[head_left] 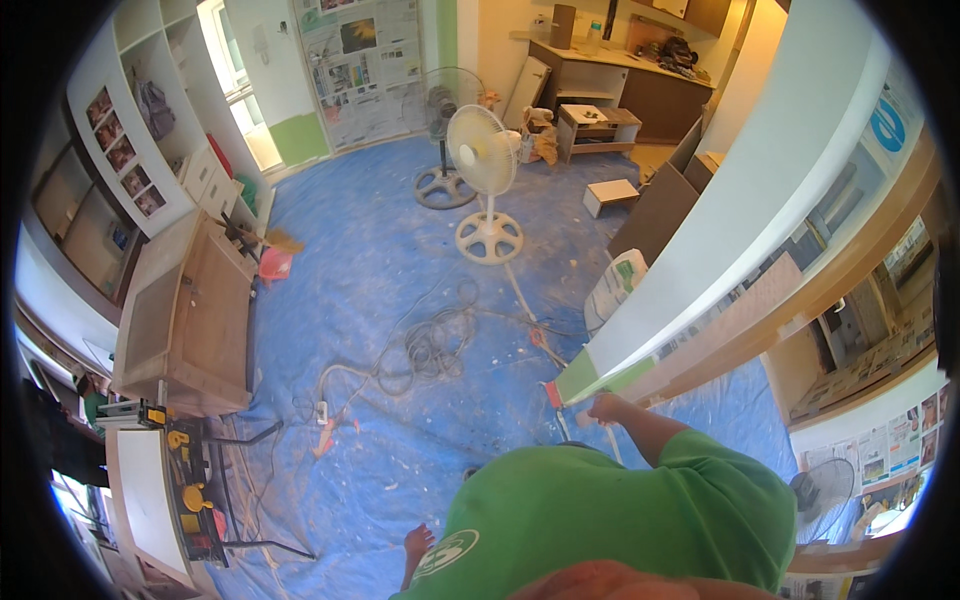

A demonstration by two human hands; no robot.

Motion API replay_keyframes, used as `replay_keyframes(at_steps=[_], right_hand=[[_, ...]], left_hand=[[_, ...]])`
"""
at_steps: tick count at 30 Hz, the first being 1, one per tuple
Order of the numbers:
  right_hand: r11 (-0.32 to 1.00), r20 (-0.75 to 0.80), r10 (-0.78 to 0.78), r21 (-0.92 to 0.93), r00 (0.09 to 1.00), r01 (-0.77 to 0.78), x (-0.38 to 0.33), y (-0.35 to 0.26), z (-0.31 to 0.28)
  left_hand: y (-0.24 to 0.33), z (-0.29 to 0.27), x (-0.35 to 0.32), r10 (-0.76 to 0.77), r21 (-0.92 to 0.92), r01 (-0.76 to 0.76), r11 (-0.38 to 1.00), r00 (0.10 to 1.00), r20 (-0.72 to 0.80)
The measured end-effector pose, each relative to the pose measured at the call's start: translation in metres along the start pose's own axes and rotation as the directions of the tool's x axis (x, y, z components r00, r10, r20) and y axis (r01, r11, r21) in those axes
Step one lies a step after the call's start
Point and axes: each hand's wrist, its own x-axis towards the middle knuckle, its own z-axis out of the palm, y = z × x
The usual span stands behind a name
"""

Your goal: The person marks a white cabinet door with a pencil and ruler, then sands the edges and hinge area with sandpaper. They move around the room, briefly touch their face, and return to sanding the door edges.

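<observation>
My right arm stretches forward from the green shirt [610, 510]. At its end my right hand [606, 407] is closed on a small pale object [583, 418], whose kind I cannot make out. Just left of it, a red piece [553, 394] shows at the foot of the white wall end [720, 240]; whether it joins what I hold, I cannot tell. A green band [578, 376] runs along the wall's lower end. Low on the left side of my body, my left hand [418, 541] hangs away from everything, fingers apart and holding nothing.
Blue sheeting [350, 260] covers the floor. Tangled cables [430, 345] and a power strip [322, 411] lie ahead. A white pedestal fan [484, 150] stands farther off, a white sack [613, 285] beside the wall. Left are a wooden cabinet [190, 310] and a work stand [150, 500].
</observation>
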Motion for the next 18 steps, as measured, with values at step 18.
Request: replay_keyframes(at_steps=[18], right_hand=[[0.978, 0.165, 0.157, 0.110, 0.974, -0.176, 0.071, 0.103, 0.003]], left_hand=[[0.020, 0.041, -0.065, 0.028, 0.169, 0.017, 0.986, 0.964, -0.264]])
